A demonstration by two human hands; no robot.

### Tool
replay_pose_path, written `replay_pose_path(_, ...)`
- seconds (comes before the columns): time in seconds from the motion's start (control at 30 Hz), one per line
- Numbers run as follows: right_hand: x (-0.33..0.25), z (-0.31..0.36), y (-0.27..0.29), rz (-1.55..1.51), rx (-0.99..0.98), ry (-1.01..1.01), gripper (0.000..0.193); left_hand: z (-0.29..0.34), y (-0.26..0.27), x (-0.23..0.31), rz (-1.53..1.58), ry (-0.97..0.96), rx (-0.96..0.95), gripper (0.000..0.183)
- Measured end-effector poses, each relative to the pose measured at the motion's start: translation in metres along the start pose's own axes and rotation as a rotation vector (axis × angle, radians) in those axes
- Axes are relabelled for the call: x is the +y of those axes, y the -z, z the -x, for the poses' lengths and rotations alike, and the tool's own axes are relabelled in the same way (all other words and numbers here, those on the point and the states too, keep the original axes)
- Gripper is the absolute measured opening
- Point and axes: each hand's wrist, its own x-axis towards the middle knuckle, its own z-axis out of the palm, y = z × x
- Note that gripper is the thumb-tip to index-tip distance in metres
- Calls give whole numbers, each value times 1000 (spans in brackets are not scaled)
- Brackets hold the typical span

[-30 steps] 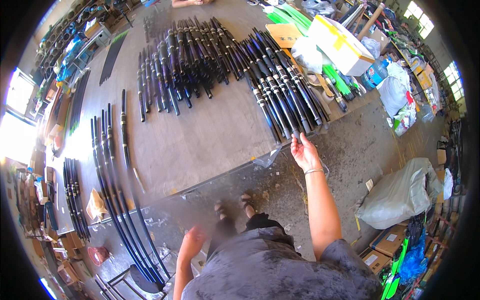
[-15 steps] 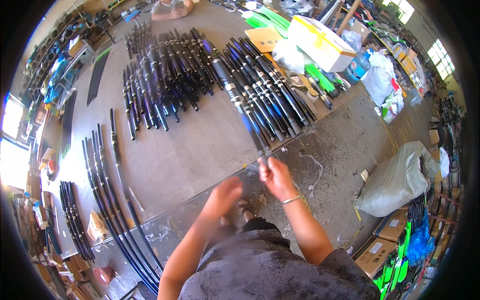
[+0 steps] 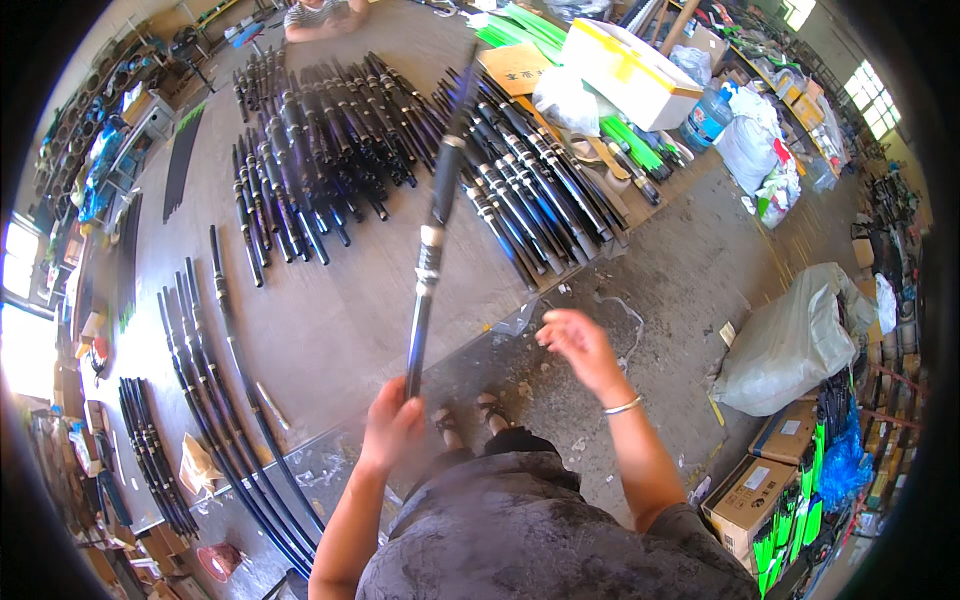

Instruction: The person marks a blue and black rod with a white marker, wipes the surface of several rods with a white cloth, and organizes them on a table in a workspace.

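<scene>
My left hand [image 3: 390, 428] is closed round the butt of a dark fishing rod [image 3: 428, 262], which has a silver reel seat. The rod points up and away over the table, its upper end blurred, slightly tilted to the right. My right hand [image 3: 578, 345], with a bracelet at the wrist, is apart from the rod over the floor beyond the table edge, fingers loosely curled and holding nothing. Right of the held rod lies a row of similar rods [image 3: 545, 205]. To its left is a large pile of rods [image 3: 335, 130].
More long rods [image 3: 215, 365] lie at the left, hanging over the near edge of the table [image 3: 330, 320]. A white foam box [image 3: 630, 75] and a water bottle [image 3: 707, 118] stand at the far right. A stuffed sack [image 3: 785, 345] and cardboard boxes [image 3: 755, 495] rest on the floor.
The rod has passed from my right hand to my left and swung left, away from the right-hand row. My right hand has let go and opened.
</scene>
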Motion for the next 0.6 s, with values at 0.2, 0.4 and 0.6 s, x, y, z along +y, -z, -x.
replay_pose_path(0.2,-83,-55,41,853,542,488,79,55,51,19,-254,84,-119,31)
replay_pose_path(0.4,-130,-85,76,1279,478,672,94,79,87,48,-451,208,-152,32)
replay_pose_path(0.6,-119,-81,83,1289,344,594,89,94,100,60,-484,218,-192,40)
